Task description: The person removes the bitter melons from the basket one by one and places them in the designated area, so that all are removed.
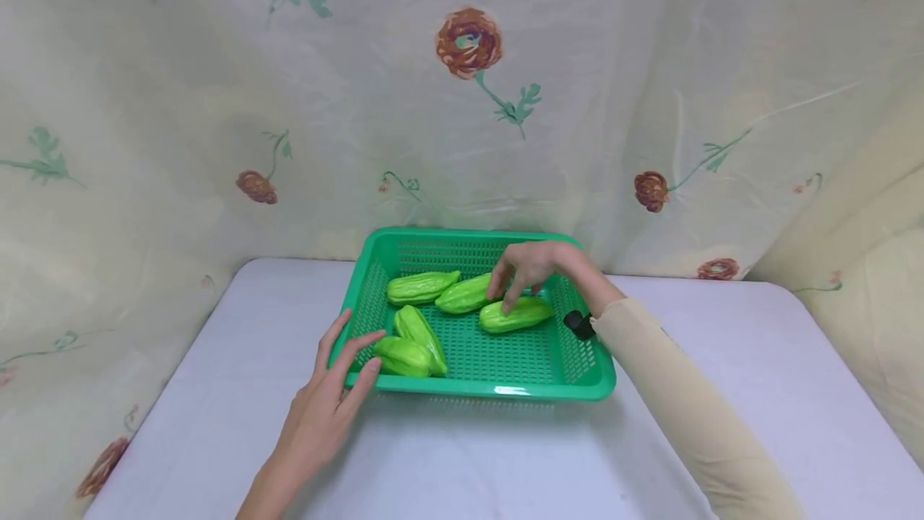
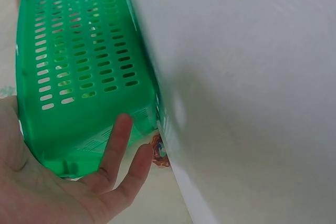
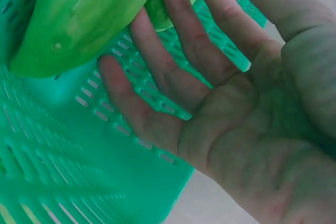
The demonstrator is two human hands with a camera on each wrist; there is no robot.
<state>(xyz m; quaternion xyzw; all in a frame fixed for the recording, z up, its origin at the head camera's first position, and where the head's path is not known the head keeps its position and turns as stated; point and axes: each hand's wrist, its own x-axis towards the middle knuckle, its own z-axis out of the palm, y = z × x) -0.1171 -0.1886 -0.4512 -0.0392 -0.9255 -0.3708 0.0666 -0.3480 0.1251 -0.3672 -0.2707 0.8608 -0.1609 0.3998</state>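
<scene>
A green plastic basket [image 1: 469,386] with slotted walls holds several bright green, ribbed bitter melons. My left hand [image 1: 318,408] lies at its front left corner, fingers spread along the rim, close to a front bitter melon [image 1: 400,356] that leans against another bitter melon [image 1: 420,329]. In the left wrist view, two fingers extend along the basket's outer wall [image 2: 79,114]. My right hand [image 1: 529,263] reaches in from the right. Its fingers point down, with the tips at the right bitter melon [image 1: 516,316] and the middle bitter melon [image 1: 462,295]. Those fingers look loosely extended in the right wrist view.
One more bitter melon [image 1: 419,287] lies at the basket's back left. The basket stands near the back edge of a white-covered table [image 1: 216,392]. Behind and beside it hangs a pale curtain [image 1: 346,103] with flowers. A black strap piece [image 1: 579,325] shows at the right wrist.
</scene>
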